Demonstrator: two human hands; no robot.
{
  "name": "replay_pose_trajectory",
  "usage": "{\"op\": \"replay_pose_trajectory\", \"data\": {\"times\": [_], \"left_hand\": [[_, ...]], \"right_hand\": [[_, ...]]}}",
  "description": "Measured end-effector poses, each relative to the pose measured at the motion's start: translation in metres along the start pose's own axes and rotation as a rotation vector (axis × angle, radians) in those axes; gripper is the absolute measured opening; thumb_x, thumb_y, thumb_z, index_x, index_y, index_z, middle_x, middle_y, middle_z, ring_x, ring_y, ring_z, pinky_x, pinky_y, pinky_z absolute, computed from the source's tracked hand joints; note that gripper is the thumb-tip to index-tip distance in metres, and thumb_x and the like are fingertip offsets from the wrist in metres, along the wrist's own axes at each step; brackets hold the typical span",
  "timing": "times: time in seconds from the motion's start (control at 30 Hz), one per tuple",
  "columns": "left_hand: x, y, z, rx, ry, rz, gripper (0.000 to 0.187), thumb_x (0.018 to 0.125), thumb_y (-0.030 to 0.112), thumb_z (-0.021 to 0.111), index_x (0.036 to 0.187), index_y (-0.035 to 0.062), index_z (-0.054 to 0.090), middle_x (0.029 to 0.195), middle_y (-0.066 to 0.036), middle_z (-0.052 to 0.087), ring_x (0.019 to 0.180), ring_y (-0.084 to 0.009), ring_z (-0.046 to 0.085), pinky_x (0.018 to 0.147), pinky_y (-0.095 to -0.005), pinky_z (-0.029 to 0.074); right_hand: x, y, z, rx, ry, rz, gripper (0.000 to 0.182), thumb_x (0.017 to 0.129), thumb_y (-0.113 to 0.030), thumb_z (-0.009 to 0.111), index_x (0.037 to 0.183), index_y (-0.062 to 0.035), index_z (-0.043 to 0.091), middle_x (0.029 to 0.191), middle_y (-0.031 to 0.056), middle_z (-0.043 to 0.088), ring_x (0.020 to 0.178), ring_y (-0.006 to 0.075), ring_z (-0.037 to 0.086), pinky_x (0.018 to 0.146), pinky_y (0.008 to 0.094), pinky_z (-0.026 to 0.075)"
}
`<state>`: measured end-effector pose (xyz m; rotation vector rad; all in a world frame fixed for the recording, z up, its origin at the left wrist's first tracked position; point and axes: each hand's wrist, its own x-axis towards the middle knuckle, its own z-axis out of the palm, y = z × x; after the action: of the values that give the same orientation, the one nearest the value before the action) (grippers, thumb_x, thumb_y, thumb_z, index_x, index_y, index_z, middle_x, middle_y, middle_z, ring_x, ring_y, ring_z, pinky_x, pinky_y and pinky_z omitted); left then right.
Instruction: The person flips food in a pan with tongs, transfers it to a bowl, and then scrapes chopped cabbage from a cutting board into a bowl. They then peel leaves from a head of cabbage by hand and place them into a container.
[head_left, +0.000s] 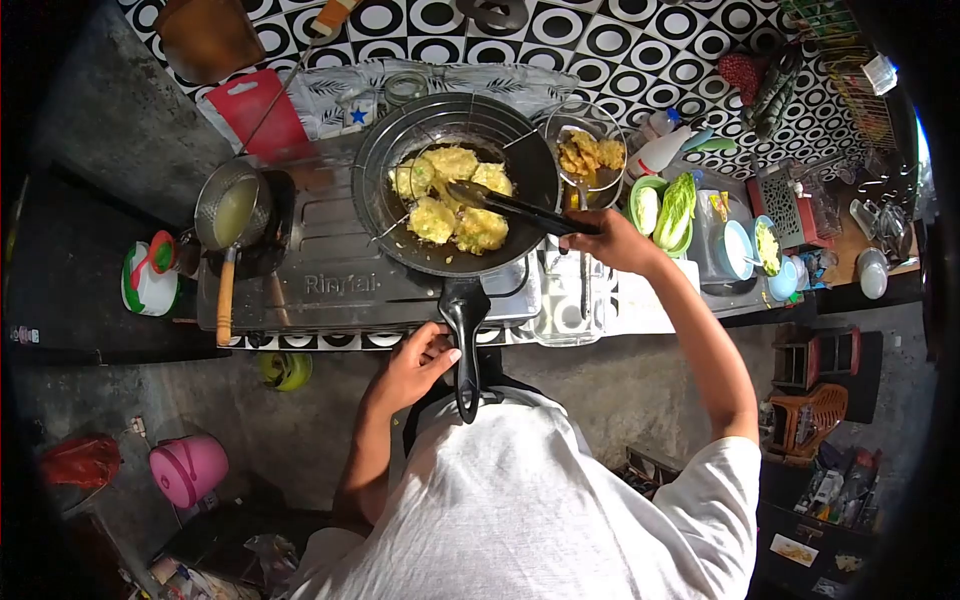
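Note:
A black wok (460,262) sits on the stove with several yellow fritters (432,220) frying in oil. My right hand (610,240) is wrapped round the black handle of a pair of tongs (515,207), whose tips reach among the fritters. My left hand (415,365) is beside the wok's handle (467,350), at the stove's front edge. Its fingers are curled, and part of them is hidden; whether they grip anything is unclear. A wire rack (372,190) lines the wok's upper left rim.
Left of the wok is a small pot (228,210) with a wooden handle. To the right stand a strainer of fried pieces (590,155), a green bowl of leafy vegetables (675,212) and blue bowls (737,248). A red cutting board (262,115) lies behind the stove.

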<state>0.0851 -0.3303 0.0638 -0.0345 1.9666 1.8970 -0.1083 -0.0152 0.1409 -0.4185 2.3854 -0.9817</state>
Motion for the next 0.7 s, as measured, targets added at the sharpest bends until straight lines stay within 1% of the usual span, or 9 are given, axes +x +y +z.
{"op": "replay_pose_trajectory", "data": {"times": [0.07, 0.1, 0.2, 0.23, 0.33, 0.43, 0.53, 0.7], "left_hand": [[-0.001, 0.004, -0.001, 0.000, -0.018, -0.042, 0.029, 0.095, 0.018, 0.065, 0.116, 0.0012, 0.054, 0.097, -0.001, 0.058, 0.088, -0.0082, 0.055, 0.080, -0.0258, 0.046], [-0.002, 0.005, -0.001, -0.006, -0.015, -0.039, 0.029, 0.095, 0.018, 0.065, 0.116, 0.0012, 0.054, 0.097, -0.001, 0.058, 0.087, -0.0082, 0.054, 0.080, -0.0256, 0.046], [-0.003, 0.006, -0.001, -0.021, -0.009, -0.029, 0.030, 0.095, 0.017, 0.066, 0.117, 0.0011, 0.054, 0.096, -0.001, 0.058, 0.086, -0.0082, 0.053, 0.079, -0.0252, 0.046], [-0.004, 0.006, -0.001, -0.024, -0.007, -0.026, 0.030, 0.095, 0.017, 0.066, 0.117, 0.0010, 0.054, 0.096, -0.001, 0.058, 0.086, -0.0082, 0.053, 0.079, -0.0251, 0.046], [-0.004, 0.007, 0.000, -0.014, 0.003, -0.021, 0.031, 0.095, 0.017, 0.066, 0.118, 0.0009, 0.054, 0.096, -0.001, 0.058, 0.086, -0.0082, 0.053, 0.078, -0.0248, 0.046], [-0.005, 0.007, 0.000, -0.002, 0.020, -0.022, 0.031, 0.094, 0.018, 0.066, 0.118, 0.0007, 0.054, 0.095, -0.001, 0.057, 0.085, -0.0082, 0.053, 0.078, -0.0247, 0.046], [-0.005, 0.006, 0.001, -0.008, 0.040, -0.018, 0.031, 0.094, 0.017, 0.067, 0.118, 0.0006, 0.055, 0.094, -0.001, 0.058, 0.085, -0.0081, 0.053, 0.078, -0.0248, 0.046], [-0.003, 0.004, 0.002, -0.006, 0.049, -0.028, 0.031, 0.094, 0.017, 0.067, 0.117, 0.0009, 0.055, 0.093, -0.001, 0.058, 0.085, -0.0079, 0.054, 0.078, -0.0250, 0.046]], "right_hand": [[0.001, -0.014, -0.010, -0.068, -0.028, -0.036, 0.039, 0.090, -0.025, 0.070, 0.120, -0.0002, 0.064, 0.090, 0.0119, 0.073, 0.083, 0.0170, 0.065, 0.078, 0.0321, 0.050], [-0.001, -0.025, -0.016, -0.164, -0.021, -0.056, 0.032, 0.090, -0.026, 0.069, 0.112, -0.0040, 0.068, 0.085, 0.0106, 0.071, 0.081, 0.0190, 0.065, 0.077, 0.0341, 0.050], [0.002, -0.037, -0.029, -0.236, -0.074, -0.065, 0.032, 0.090, -0.028, 0.068, 0.111, -0.0033, 0.069, 0.084, 0.0114, 0.071, 0.080, 0.0202, 0.065, 0.077, 0.0353, 0.050], [0.008, -0.026, -0.032, -0.247, -0.062, -0.113, 0.033, 0.090, -0.030, 0.068, 0.111, -0.0046, 0.069, 0.083, 0.0126, 0.071, 0.078, 0.0219, 0.064, 0.075, 0.0367, 0.050], [0.012, -0.038, -0.041, -0.358, -0.134, -0.007, 0.033, 0.091, -0.031, 0.068, 0.111, -0.0042, 0.067, 0.085, 0.0139, 0.068, 0.078, 0.0199, 0.060, 0.073, 0.0370, 0.048], [0.011, -0.051, -0.043, -0.408, -0.098, -0.030, 0.034, 0.089, -0.033, 0.068, 0.110, -0.0057, 0.069, 0.079, 0.0143, 0.068, 0.074, 0.0237, 0.063, 0.071, 0.0380, 0.048], [0.013, -0.051, -0.048, -0.404, -0.096, -0.075, 0.036, 0.088, -0.033, 0.069, 0.112, -0.0060, 0.069, 0.078, 0.0154, 0.067, 0.073, 0.0257, 0.063, 0.071, 0.0381, 0.048], [0.012, -0.050, -0.055, -0.504, -0.051, -0.220, 0.036, 0.087, -0.032, 0.070, 0.112, -0.0054, 0.067, 0.080, 0.0192, 0.067, 0.078, 0.0333, 0.065, 0.073, 0.0418, 0.049]]}}
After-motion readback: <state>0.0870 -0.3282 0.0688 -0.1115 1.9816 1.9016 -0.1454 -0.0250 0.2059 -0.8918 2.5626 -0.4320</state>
